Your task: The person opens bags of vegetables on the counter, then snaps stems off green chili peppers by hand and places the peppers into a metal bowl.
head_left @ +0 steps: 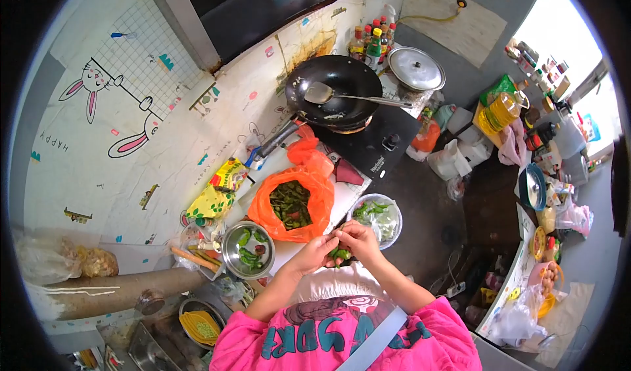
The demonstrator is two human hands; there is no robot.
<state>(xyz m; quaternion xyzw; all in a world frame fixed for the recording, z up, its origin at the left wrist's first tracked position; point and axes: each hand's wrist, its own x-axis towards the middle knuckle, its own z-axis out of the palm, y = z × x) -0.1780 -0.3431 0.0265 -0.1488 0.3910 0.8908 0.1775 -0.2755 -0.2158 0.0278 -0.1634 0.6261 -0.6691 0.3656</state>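
My left hand [315, 253] is closed around green peppers [340, 254], which show between my two hands in front of my body. The fingers of my right hand [361, 240] are pinched together against the left fingertips, on what looks like the stem end of a pepper; the fingers partly hide it. To the left, a steel bowl [227, 255] has several green peppers and a dark reddish piece in it. Just beyond my hands stands an open orange plastic bag [321, 190] full of dark green peppers [289, 205]. A bag-lined bin [396, 230] with green scraps stands near my right hand.
A black wok [332, 75] with a metal spatula [320, 93] sits on the cooktop [388, 138], its handle pointing toward the orange bag. Sauce bottles [373, 47] and a lidded pot [416, 69] stand behind. At right is a cluttered counter with an oil jug [499, 113].
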